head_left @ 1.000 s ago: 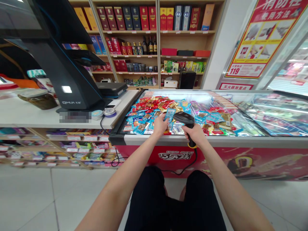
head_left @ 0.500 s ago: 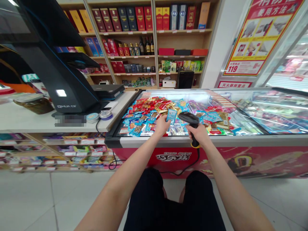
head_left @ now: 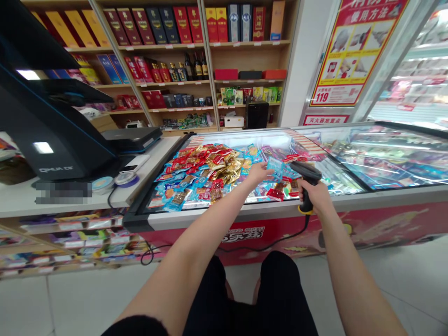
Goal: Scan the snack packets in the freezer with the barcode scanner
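Observation:
My right hand (head_left: 318, 195) is wrapped round the handle of a black barcode scanner (head_left: 306, 171), its head pointing left over the freezer's glass top. My left hand (head_left: 259, 172) reaches across to the right, its fingertips on a light-blue snack packet (head_left: 276, 167); the fingers look closed on its left edge. Beneath and beside that packet lie other snack packets, among them a red one (head_left: 276, 194). To the left of my left hand spreads a larger pile of red, gold and blue snack packets (head_left: 196, 170).
The chest freezer (head_left: 206, 213) runs left to right. The scanner cable (head_left: 271, 245) hangs along its front. At left, a counter (head_left: 115, 198) carries a checkout terminal (head_left: 59, 135) and round tubs (head_left: 126, 179). Shelves of boxes (head_left: 159, 25) stand behind.
The view has turned right. My left hand has carried the blue packet from the middle over to the right-hand packets. The scanner has moved right, still in my right hand.

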Available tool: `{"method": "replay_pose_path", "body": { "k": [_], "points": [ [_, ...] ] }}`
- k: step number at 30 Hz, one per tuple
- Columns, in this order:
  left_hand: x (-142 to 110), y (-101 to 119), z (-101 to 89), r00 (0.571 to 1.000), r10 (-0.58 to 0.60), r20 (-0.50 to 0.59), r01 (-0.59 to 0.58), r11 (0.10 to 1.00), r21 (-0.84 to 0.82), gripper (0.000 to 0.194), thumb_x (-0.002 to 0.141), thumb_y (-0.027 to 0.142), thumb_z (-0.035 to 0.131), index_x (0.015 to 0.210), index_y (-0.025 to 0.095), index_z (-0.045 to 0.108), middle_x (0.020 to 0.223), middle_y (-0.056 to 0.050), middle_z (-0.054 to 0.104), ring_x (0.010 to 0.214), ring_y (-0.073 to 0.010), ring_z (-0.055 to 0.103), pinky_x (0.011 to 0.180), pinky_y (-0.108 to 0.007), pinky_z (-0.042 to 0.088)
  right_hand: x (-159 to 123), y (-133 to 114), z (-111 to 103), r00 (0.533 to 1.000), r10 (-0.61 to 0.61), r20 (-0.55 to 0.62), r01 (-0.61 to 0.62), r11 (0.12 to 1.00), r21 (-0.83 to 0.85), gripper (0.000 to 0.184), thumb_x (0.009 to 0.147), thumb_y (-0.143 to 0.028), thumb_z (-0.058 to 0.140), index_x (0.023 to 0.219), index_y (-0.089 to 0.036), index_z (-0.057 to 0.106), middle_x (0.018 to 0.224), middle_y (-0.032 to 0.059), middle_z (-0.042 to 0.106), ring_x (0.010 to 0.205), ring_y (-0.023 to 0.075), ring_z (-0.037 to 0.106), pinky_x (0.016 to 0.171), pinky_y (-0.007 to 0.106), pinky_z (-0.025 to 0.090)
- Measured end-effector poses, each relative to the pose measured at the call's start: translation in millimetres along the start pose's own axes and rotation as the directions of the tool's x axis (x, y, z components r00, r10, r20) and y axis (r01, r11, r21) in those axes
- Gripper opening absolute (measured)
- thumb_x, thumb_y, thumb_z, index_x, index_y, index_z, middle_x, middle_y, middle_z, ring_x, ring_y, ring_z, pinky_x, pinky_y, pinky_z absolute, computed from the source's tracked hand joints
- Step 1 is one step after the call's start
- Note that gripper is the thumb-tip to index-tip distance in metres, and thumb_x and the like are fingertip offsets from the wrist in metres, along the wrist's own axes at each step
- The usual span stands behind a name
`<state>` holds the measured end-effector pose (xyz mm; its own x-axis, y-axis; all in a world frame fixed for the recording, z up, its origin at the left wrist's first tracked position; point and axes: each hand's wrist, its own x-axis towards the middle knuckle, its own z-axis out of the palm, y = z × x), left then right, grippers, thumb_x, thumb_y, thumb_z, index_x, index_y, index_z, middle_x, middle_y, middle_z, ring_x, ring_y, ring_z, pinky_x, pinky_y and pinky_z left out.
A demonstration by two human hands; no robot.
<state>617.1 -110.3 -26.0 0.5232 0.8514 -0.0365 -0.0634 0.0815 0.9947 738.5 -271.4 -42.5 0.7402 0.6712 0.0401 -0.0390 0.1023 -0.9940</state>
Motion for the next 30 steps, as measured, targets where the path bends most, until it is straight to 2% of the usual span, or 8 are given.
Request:
{"method": "replay_pose_path", "body": {
  "k": [3, 5, 7, 12, 20, 22, 25, 30],
  "points": [
    [4, 1, 15.4, 0.998, 0.051, 0.030, -0.058, 0.952, 0.299, 0.055, 0.079, 0.009, 0.077, 0.133, 0.009, 0.066, 0.122, -0.015, 0.075, 0.103, -0.0224, 0.073, 0.095, -0.036, 0.059, 3, -2, -9, 1.000, 0.006, -0.024, -0.006, 1.000, -0.010, 0.026, 0.062, -0.033, 0.079, 0.064, -0.019, 0.056, 0.045, -0.0028, 0.054, 0.035, 0.0106, 0.047, 0.032, 0.023, 0.041],
    [0, -1, 15.5, 0.991, 0.124, 0.047, -0.131, 0.855, 0.502, 0.052, 0.084, 0.010, 0.072, 0.136, 0.009, 0.065, 0.130, -0.017, 0.073, 0.117, -0.0247, 0.071, 0.104, -0.036, 0.054, 4, 0, -12, 1.000, 0.009, -0.008, -0.009, 1.000, -0.022, 0.027, 0.062, -0.033, 0.080, 0.065, -0.019, 0.057, 0.046, -0.0025, 0.055, 0.035, 0.0110, 0.048, 0.033, 0.023, 0.042],
    [-8, -4, 8.7, 0.978, 0.191, 0.082, -0.200, 0.752, 0.628, 0.046, 0.088, 0.011, 0.067, 0.133, 0.010, 0.069, 0.133, -0.015, 0.072, 0.124, -0.0248, 0.068, 0.109, -0.035, 0.050, 4, 6, -13, 1.000, 0.013, 0.010, -0.012, 0.999, -0.035, 0.029, 0.063, -0.034, 0.081, 0.064, -0.019, 0.057, 0.047, -0.0021, 0.055, 0.036, 0.0110, 0.049, 0.033, 0.023, 0.042],
    [-37, -13, -27.5, 0.945, 0.314, 0.093, -0.254, 0.522, 0.814, 0.040, 0.092, 0.019, 0.063, 0.132, 0.019, 0.071, 0.136, -0.008, 0.071, 0.128, -0.0244, 0.065, 0.114, -0.035, 0.046, 0, 16, 1, 0.999, -0.023, 0.033, 0.024, 0.999, -0.034, 0.028, 0.065, -0.037, 0.079, 0.065, -0.019, 0.057, 0.047, -0.0020, 0.056, 0.036, 0.0102, 0.047, 0.033, 0.022, 0.040],
    [-74, -18, -104.0, 0.913, 0.407, 0.018, -0.110, 0.205, 0.973, 0.039, 0.093, 0.020, 0.061, 0.130, 0.018, 0.069, 0.134, -0.013, 0.068, 0.124, -0.0274, 0.063, 0.107, -0.038, 0.047, -24, 13, 45, 0.986, -0.023, 0.167, 0.033, 0.998, -0.060, 0.029, 0.064, -0.038, 0.079, 0.066, -0.019, 0.058, 0.049, -0.0020, 0.056, 0.038, 0.0110, 0.048, 0.035, 0.023, 0.041],
    [-85, -20, -117.8, 0.914, 0.405, -0.024, -0.046, 0.161, 0.986, 0.041, 0.091, 0.023, 0.064, 0.131, 0.019, 0.068, 0.136, -0.013, 0.066, 0.126, -0.0296, 0.060, 0.107, -0.040, 0.047, -31, 13, 55, 0.979, -0.016, 0.202, 0.034, 0.996, -0.085, 0.029, 0.064, -0.038, 0.079, 0.064, -0.019, 0.057, 0.048, -0.0013, 0.056, 0.038, 0.0111, 0.049, 0.036, 0.023, 0.042],
    [-100, -24, -134.7, 0.909, 0.406, -0.093, 0.034, 0.150, 0.988, 0.047, 0.088, 0.032, 0.070, 0.133, 0.021, 0.066, 0.140, -0.013, 0.062, 0.130, -0.0322, 0.055, 0.106, -0.042, 0.046, -42, 9, 70, 0.968, -0.012, 0.252, 0.041, 0.993, -0.112, 0.029, 0.064, -0.038, 0.078, 0.060, -0.019, 0.056, 0.047, -0.0007, 0.055, 0.038, 0.0110, 0.048, 0.036, 0.023, 0.042],
    [-112, -21, -161.0, 0.938, 0.331, -0.104, 0.043, 0.187, 0.981, 0.060, 0.084, 0.043, 0.075, 0.138, 0.021, 0.061, 0.142, -0.014, 0.060, 0.127, -0.0321, 0.057, 0.109, -0.040, 0.043, -60, 1, 91, 0.960, -0.004, 0.279, 0.041, 0.991, -0.126, 0.029, 0.062, -0.037, 0.078, 0.059, -0.020, 0.056, 0.045, -0.0013, 0.054, 0.036, 0.0105, 0.047, 0.036, 0.023, 0.042]
  ]
}}
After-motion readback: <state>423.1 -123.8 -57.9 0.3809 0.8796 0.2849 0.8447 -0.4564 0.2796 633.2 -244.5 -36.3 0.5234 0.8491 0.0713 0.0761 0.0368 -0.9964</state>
